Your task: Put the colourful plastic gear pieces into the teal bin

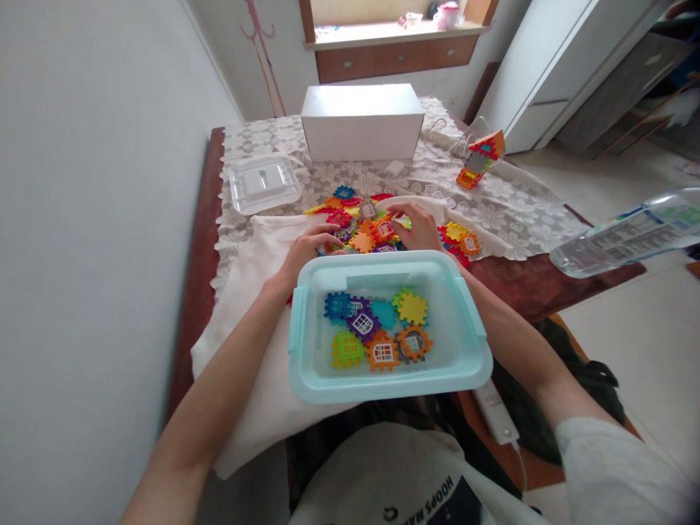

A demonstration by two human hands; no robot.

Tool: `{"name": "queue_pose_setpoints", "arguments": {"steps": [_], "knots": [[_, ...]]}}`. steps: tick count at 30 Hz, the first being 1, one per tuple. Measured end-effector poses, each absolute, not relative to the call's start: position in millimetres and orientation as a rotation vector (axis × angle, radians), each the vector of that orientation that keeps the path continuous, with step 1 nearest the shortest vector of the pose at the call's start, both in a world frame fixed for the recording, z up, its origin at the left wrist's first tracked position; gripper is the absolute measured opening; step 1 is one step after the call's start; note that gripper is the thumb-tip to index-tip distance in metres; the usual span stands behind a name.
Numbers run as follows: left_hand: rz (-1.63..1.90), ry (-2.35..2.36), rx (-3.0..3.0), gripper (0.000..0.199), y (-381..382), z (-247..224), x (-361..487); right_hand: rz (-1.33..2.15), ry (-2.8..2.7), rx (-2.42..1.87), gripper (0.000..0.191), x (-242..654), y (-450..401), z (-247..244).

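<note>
The lace-covered table (495, 213) is spread out beyond the teal plastic tub (391, 386). A white cloth (235, 321) is draped left of the tub and is judged soft and easily dragged. The white box (362, 138) is set farther beyond the tub. The tub itself is judged light, smooth and slightly flexible, best lifted by both short-side rims. Right of it, a clear bottle (623, 233) is seen tilted; its label print cannot be read. Just beyond the tub, the pile of interlocking plastic tiles (362, 242) is heaped on the cloth, with a few more laid inside the tub.

The left hand (306, 251) is held loosely open at the pile's left side, with no tile seen in it. The pile's upper right is reached by the right hand (420, 230), its fingertips at the red-orange window tile (384, 229); whether it is pinched cannot be told. Each tile is judged light, stiff and a little slippery, best taken by opposite toothed edges, sparing the thin window bars. Nearer than the tub, "HOOPS MA…" is printed on the shirt (377, 467), the rest unclear.
</note>
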State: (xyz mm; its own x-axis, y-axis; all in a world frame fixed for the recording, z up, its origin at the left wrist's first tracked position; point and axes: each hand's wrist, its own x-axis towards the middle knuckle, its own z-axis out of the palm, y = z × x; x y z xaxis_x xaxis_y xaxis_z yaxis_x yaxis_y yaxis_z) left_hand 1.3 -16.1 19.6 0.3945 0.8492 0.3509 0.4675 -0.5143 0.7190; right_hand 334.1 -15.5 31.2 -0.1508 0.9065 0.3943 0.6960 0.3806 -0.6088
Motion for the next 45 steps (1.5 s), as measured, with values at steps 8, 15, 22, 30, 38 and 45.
{"name": "queue_pose_setpoints", "arguments": {"steps": [8,15,22,30,38,45], "knots": [[0.959,1.121,2.165,0.035,-16,18,0,0.767,-1.493,-1.088,0.047,334,-10,35],[0.926,1.135,2.172,0.03,-17,22,1,1.2,-1.44,-0.758,0.064,343,-35,66],[0.76,1.114,2.281,0.032,-22,35,-2,1.491,-1.696,-0.575,0.073,346,-46,81],[0.796,1.074,2.252,0.031,-17,31,-3,0.735,-1.719,-1.107,0.064,341,-22,58],[0.863,1.055,2.219,0.032,-16,30,0,0.385,-2.068,-1.345,0.054,332,-19,27],[0.808,1.053,2.242,0.03,-18,33,-1,0.373,-2.13,-1.37,0.029,330,-17,25]]}}
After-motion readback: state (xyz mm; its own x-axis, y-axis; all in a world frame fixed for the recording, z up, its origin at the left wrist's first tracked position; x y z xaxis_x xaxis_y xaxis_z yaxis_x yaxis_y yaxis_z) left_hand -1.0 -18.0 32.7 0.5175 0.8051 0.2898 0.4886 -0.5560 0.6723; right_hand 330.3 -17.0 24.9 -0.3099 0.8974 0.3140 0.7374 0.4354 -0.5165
